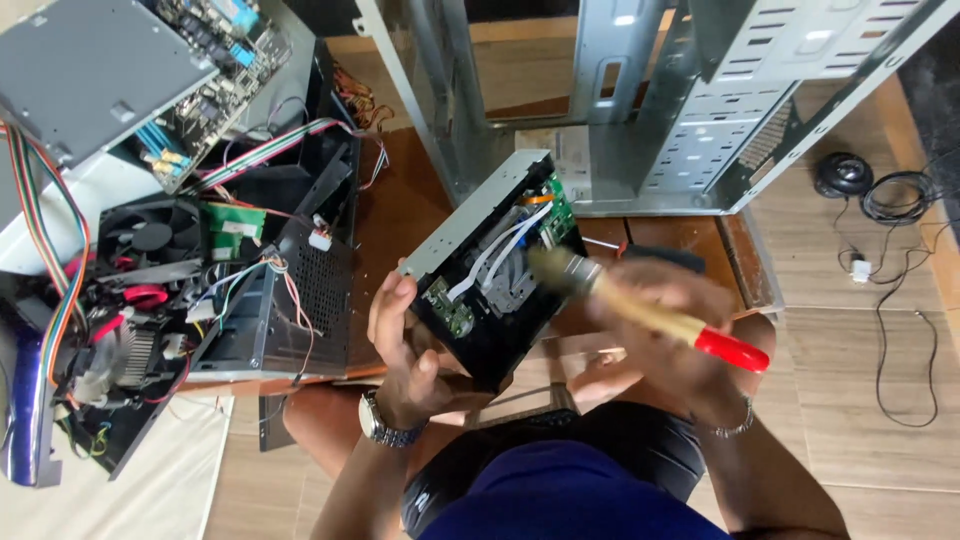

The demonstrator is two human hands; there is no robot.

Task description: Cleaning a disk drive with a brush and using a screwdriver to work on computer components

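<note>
Hands: left hand [405, 345] clamped on the lower end of an opened optical drive [495, 265], held tilted above the lap, circuit side up; right hand [665, 325], motion-blurred, closed around a paintbrush [650, 315] with wooden shaft and red handle end, bristles at the drive's exposed boards; light strokes away from the white ribbon cable [490, 255] would serve best, I judge; empty metal computer case [690, 110] stands behind; black chassis [290, 300] at left holds fans and loose wiring.

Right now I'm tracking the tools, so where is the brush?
In the head view, right of centre: the right hand holds the brush, bristles on the opened drive that the left hand grips.
</note>
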